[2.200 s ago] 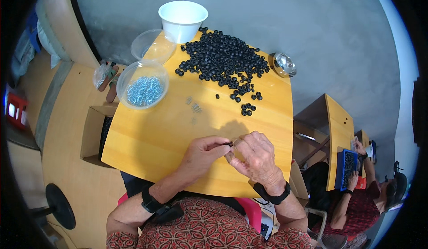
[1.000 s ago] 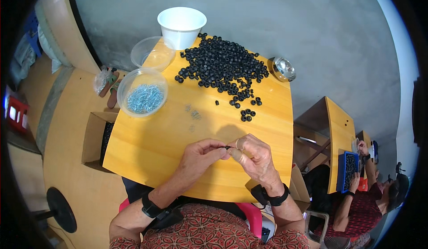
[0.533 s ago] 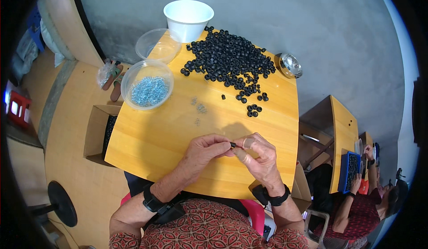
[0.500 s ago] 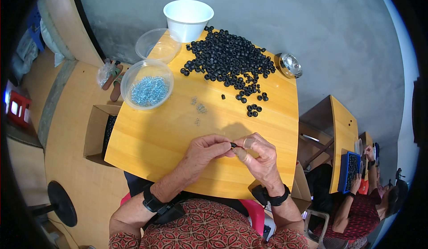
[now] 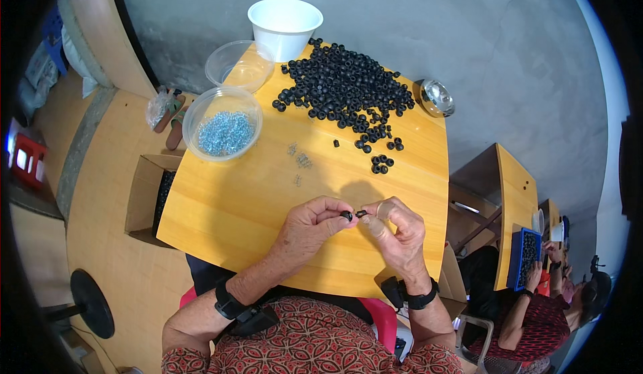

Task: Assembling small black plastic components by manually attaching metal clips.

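Observation:
Above the near part of the table [image 5: 221, 206], my left hand [image 5: 307, 230] pinches a round black cap-like piece [image 5: 346, 216] with a hole. Close beside it, my right hand [image 5: 395, 232] holds a smaller black plug-like piece [image 5: 362, 213] between thumb and fingertips. The two pieces are a little apart. Beyond my hands lie small clusters of metal springs [image 5: 303, 161]. A large heap of round black pieces [image 5: 348, 83] covers the far part of the table, with a few loose ones [image 5: 382, 164] nearer me.
A clear tub of small bluish springs [image 5: 225, 133], another clear tub [image 5: 238, 66] and a white bucket [image 5: 284, 29] stand at the far left. A metal bowl [image 5: 437, 99] sits at the right edge. A cardboard box [image 5: 142, 200] is left. Another person [image 5: 529, 320] works at right.
My hands have drawn slightly apart, so the two black pieces now show separately. At the right, the other person's far hand has moved down toward the blue tray.

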`<state>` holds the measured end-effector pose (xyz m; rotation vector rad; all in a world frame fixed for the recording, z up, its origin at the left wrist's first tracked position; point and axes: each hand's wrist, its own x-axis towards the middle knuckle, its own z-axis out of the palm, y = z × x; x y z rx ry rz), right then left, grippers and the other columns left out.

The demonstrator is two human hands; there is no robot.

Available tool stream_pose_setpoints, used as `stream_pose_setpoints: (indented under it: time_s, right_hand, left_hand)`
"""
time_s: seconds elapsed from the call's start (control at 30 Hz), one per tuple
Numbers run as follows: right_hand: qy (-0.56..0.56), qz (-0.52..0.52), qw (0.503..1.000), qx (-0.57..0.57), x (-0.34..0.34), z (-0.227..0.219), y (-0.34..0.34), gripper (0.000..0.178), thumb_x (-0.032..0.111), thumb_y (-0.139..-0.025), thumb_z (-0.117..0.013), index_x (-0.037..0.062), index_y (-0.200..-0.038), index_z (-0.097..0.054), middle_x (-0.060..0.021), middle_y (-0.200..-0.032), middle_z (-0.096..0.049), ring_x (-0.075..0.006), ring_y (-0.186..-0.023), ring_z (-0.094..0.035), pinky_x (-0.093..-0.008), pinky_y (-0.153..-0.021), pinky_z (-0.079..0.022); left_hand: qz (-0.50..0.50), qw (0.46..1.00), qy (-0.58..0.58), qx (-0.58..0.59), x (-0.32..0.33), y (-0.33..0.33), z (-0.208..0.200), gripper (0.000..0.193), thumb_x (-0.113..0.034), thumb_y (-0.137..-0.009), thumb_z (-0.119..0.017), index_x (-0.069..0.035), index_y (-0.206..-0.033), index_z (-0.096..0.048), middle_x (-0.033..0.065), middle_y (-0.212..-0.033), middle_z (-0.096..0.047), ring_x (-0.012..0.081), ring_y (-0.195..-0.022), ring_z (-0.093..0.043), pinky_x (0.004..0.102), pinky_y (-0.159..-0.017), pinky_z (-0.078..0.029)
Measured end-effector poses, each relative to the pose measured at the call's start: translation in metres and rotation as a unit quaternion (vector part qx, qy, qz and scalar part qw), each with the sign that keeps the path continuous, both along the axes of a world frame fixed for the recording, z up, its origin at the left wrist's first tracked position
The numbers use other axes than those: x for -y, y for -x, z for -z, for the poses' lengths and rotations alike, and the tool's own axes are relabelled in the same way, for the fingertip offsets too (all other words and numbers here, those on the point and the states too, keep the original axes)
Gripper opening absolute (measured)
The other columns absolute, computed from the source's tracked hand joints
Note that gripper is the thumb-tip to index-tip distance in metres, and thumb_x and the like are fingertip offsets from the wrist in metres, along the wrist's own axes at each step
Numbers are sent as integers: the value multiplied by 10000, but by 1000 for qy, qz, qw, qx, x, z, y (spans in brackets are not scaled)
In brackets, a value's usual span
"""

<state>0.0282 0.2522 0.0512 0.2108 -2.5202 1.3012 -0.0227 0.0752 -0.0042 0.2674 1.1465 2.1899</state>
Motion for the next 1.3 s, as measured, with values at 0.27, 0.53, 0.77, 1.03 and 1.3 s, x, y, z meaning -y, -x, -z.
stream_pose_setpoints:
  time_s: [0.27, 0.53, 0.77, 1.03, 1.3]
  right_hand:
    - [-67, -21, 997, -23, 2, -2, 2, 115, -24, -774, -683, -28, -887, -663, -135, -834, -670, -266, -753, -642, -332, -676, -515]
    - [-113, -53, 991, -48, 1, -3, 4, 101, -20, -771, -670, -25, -869, -648, -142, -836, -661, -289, -757, -632, -364, -675, -517]
    - [-139, -53, 987, -65, 4, -2, 3, 78, -13, -780, -657, -15, -858, -649, -138, -808, -644, -293, -738, -621, -372, -658, -512]
    - [-232, -12, 964, -127, 18, 5, -2, 176, -29, -732, -691, -14, -900, -640, -121, -809, -628, -276, -702, -597, -365, -644, -492]
    - [-235, 10, 961, -148, 20, 14, -5, 308, -11, -679, -753, -24, -970, -656, -112, -816, -605, -278, -741, -588, -362, -650, -487]
  left_hand:
    - [-1, 999, 52, -7, 1, -1, 2, 212, -35, -906, -641, 16, -1111, -637, 84, -1056, -682, 139, -978, -635, 266, -914, -493]
    - [5, 998, 58, -9, 2, -1, 0, 217, -46, -900, -653, 15, -1108, -644, 73, -1048, -681, 123, -968, -623, 254, -895, -490]
    - [2, 999, 49, -17, 2, -2, 1, 204, -48, -905, -650, 9, -1100, -639, 47, -1030, -667, 113, -957, -611, 248, -888, -491]
    - [-41, 999, 29, -8, -4, -6, 10, 201, -47, -904, -651, 8, -1097, -638, 38, -1035, -663, 109, -958, -606, 250, -877, -492]
    - [-18, 999, 28, 19, -2, -5, 5, 198, -63, -907, -645, 1, -1095, -649, 44, -1035, -668, 113, -971, -601, 260, -887, -484]
